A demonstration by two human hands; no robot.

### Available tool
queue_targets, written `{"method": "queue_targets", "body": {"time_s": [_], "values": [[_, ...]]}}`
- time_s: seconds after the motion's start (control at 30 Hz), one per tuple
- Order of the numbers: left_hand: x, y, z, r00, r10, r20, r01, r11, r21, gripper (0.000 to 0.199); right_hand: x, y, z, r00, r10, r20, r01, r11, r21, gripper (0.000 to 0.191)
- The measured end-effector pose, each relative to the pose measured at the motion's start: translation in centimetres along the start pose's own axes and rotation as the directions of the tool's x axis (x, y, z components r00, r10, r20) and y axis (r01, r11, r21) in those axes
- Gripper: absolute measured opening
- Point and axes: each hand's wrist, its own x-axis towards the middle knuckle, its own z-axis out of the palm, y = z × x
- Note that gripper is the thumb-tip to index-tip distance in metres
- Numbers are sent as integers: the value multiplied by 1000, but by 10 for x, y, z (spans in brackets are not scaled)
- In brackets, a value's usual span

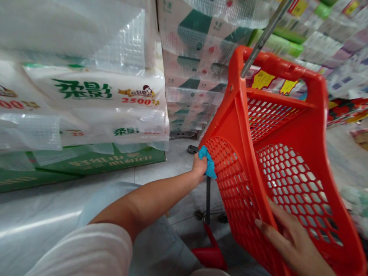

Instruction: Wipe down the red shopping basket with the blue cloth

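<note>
A red plastic shopping basket (240, 115) with mesh sides and a metal bar at its top stands tilted at the right. My left hand (200, 165) is closed on a crumpled blue cloth (211, 167) and presses it against the basket's left mesh side. The fingers of my right hand (290, 234) lie across the near edge of the basket, some on the outer side and some inside, gripping the rim.
White tissue packs (94, 92) stand stacked on a green box (109, 161) at the left. More packs (192, 73) rise behind the basket. Goods with yellow price tags (263, 79) line the upper right. A red object (209, 257) and wheels are low on the tiled floor.
</note>
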Motion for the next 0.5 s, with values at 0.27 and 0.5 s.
{"method": "queue_targets", "body": {"time_s": [0.27,0.5], "values": [[-84,22,-10,874,395,283,-409,912,-10,35,6,-13,-4,1000,-8,-18,9,999,53,53],[-101,-2,-13,962,123,243,-145,986,76,22,14,-29,-8,997,-60,50,55,994,99,48]]}}
